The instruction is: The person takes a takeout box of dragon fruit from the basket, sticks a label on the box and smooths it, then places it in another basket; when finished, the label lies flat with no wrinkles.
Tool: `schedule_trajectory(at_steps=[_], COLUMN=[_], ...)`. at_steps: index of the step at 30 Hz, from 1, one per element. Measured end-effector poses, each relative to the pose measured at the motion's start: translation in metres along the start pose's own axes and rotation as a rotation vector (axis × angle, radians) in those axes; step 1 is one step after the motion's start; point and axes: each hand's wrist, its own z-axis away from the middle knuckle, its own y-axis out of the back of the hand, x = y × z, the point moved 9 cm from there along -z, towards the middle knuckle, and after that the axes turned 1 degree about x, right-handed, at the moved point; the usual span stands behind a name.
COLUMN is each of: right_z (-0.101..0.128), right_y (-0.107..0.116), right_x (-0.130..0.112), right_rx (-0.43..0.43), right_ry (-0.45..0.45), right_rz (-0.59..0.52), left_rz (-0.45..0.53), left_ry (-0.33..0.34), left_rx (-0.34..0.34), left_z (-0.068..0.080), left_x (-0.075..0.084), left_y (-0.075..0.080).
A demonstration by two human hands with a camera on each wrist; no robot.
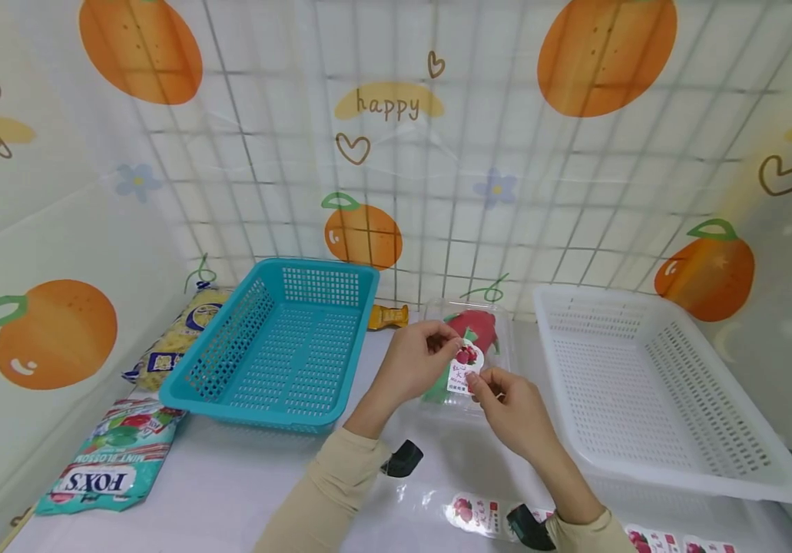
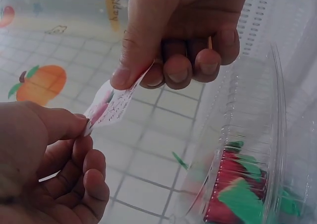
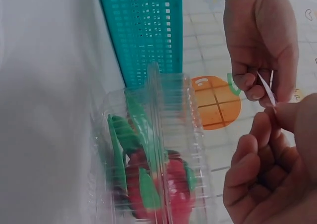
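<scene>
A white sticker label (image 1: 461,372) printed with red fruit is held between both hands, above a clear plastic clamshell box (image 1: 504,361). My left hand (image 1: 419,357) pinches the label's upper left edge between thumb and fingers. Its lower right edge is pinched by my right hand (image 1: 516,411). In the left wrist view the label (image 2: 110,104) looks slightly bent between the thumbs; the right wrist view catches it edge-on. Inside the box lies a red dragon fruit (image 3: 168,184) with green leaf tips. The lid looks closed, and the label is apart from it.
A teal basket (image 1: 264,418) stands on the left, a white basket (image 1: 686,480) on the right. Beside the teal one lie a Fox's candy bag (image 1: 112,461) and a yellow snack packet (image 1: 181,338). Further fruit labels (image 1: 482,513) lie along the front; a small orange packet (image 1: 389,316) sits behind.
</scene>
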Motion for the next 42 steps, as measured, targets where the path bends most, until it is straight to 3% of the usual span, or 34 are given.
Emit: schedule_trajectory(at_steps=[20,31,42], right_z=[-0.015,-0.020,-0.028], right_y=[0.007,0.010,0.009], right_x=[-0.001,0.003,0.000], right_rx=[0.061,0.070,0.123], right_ry=[0.031,-0.013,0.028], right_rz=[0.070,0.113,0.202], left_rz=[0.010,-0.009,-0.012], left_ry=[0.084,0.076,0.076], left_rx=[0.017,0.037,0.039], left_z=[-0.026,-0.040,-0.053], left_x=[-0.014,-0.019,-0.027], left_y=[-0.009,-0.012,-0.016])
